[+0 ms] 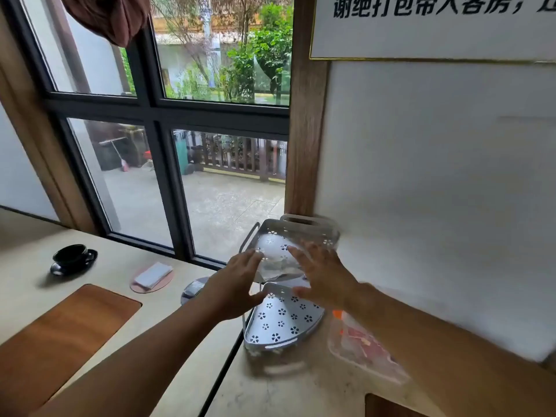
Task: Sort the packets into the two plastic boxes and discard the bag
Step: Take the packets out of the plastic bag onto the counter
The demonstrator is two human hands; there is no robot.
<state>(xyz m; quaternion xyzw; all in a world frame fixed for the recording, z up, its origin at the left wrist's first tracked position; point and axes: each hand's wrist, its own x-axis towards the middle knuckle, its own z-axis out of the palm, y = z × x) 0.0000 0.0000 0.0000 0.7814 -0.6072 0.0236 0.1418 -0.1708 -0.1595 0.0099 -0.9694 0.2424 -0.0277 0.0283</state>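
Note:
A white two-tier corner rack with flower-shaped holes stands against the wall; its lower tray (282,323) holds nothing. A clear plastic box (278,266), blurred, sits on the upper tray (272,231). My left hand (237,285) and my right hand (323,275) flank this box with fingers spread; I cannot tell whether they touch it. A clear plastic bag (361,347) with red and orange packets inside lies on the counter to the right of the rack, partly under my right forearm.
A black cup on a saucer (72,258) stands at the left. A pink coaster with a folded white napkin (152,276) lies near the window. A wooden inlay (60,332) fills the left table. A shiny round object (194,291) sits behind my left wrist.

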